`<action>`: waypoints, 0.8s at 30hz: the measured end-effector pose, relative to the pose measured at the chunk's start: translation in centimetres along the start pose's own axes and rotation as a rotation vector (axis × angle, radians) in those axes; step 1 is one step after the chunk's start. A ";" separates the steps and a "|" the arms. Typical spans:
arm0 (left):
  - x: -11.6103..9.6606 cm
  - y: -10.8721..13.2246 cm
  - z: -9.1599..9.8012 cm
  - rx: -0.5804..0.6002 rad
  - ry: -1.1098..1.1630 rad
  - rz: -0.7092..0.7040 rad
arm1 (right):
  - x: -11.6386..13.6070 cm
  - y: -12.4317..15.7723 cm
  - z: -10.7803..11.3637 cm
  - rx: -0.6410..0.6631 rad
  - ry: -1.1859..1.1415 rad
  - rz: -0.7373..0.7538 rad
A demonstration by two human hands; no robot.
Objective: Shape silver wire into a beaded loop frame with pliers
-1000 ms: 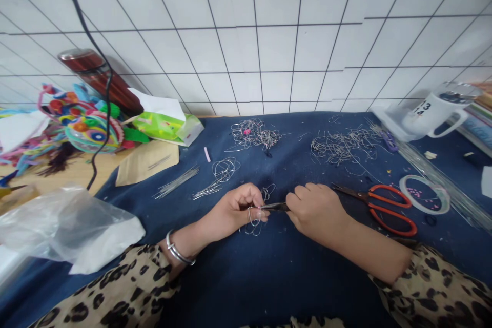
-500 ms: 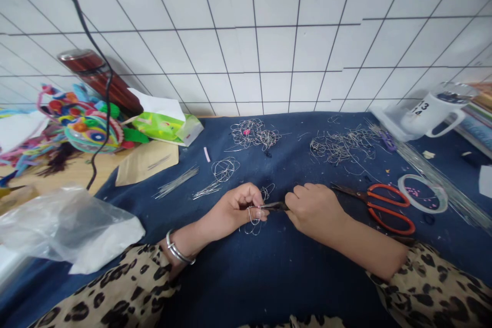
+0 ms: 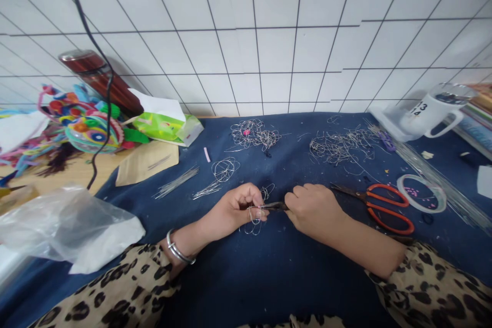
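Observation:
Between the thumb and fingers of my left hand [image 3: 230, 209] I pinch a looped wire piece [image 3: 253, 226], its thin silvery loops hanging below the fingertips. My right hand [image 3: 313, 210] is wrapped round a pair of dark pliers [image 3: 274, 206]. The pliers' narrow jaws point left and meet the wire at my left fingertips, beside a tiny pink spot. Their handles are hidden inside my right fist. Just behind the fingertips lies another small wire loop [image 3: 268, 191] on the blue cloth.
Orange-handled scissors [image 3: 390, 207] lie right of my right hand, near a clear ring-shaped dish [image 3: 423, 193] with pink beads. Tangled wire [image 3: 342, 144] and a wire bundle [image 3: 253, 134] lie behind. Straight wires [image 3: 177, 182] and a plastic bag [image 3: 73, 225] are left; a white mug [image 3: 442, 113] stands right.

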State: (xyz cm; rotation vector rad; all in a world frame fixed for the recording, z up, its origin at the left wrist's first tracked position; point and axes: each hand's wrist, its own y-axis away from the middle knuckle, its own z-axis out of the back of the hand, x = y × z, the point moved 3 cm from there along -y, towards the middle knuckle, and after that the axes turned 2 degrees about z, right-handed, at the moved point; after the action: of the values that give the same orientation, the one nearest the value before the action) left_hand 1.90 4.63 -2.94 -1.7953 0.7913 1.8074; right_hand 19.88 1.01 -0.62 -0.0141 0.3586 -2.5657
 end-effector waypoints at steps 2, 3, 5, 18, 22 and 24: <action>0.0 0.0 0.0 0.001 0.002 0.002 | 0.0 0.1 -0.1 0.004 0.004 0.002; 0.0 0.0 0.0 0.001 0.001 0.004 | -0.1 0.1 -0.1 0.004 0.006 0.003; 0.0 0.0 -0.1 0.005 -0.005 0.004 | -0.1 0.1 -0.2 0.007 0.010 0.005; 0.2 0.0 -0.1 0.007 -0.015 0.007 | -0.1 0.1 -0.5 0.010 -0.004 0.008; 0.1 0.0 -0.1 0.008 -0.016 0.009 | -0.1 0.1 -0.5 0.009 -0.004 0.007; 0.1 0.0 -0.1 0.007 -0.015 0.011 | -0.1 0.1 -0.5 0.008 -0.002 0.008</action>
State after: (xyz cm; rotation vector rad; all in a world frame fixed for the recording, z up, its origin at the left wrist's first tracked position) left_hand 2.00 4.55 -3.01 -1.7743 0.8023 1.8200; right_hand 19.98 1.07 -1.10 -0.0120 0.3466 -2.5591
